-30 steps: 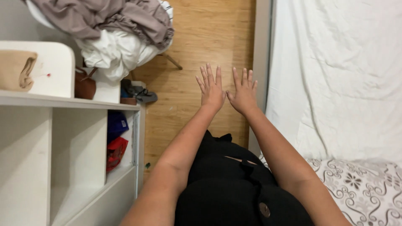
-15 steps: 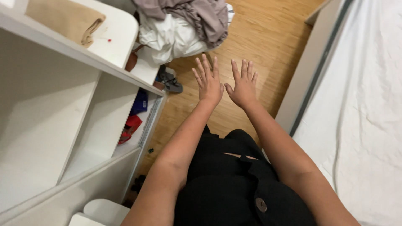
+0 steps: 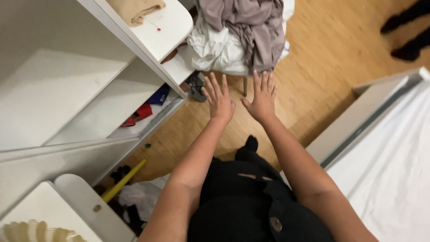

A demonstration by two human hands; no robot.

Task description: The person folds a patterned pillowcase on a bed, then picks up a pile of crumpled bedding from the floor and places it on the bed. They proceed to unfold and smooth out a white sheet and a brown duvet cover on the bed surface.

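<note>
A single view is being supplied, from a camera being worn on the head. It is being pointed steeply downward and slightly forward, along the person's own outstretched arms. The left hand (image 3: 219, 99) and right hand (image 3: 261, 99) are being framed near the middle, fairly close. The wooden floor (image 3: 331, 58) is being seen from well above. A white shelf unit (image 3: 85, 103) is being caught at the left edge, a white bed (image 3: 385, 166) at the right, both tilted in the frame.
</note>
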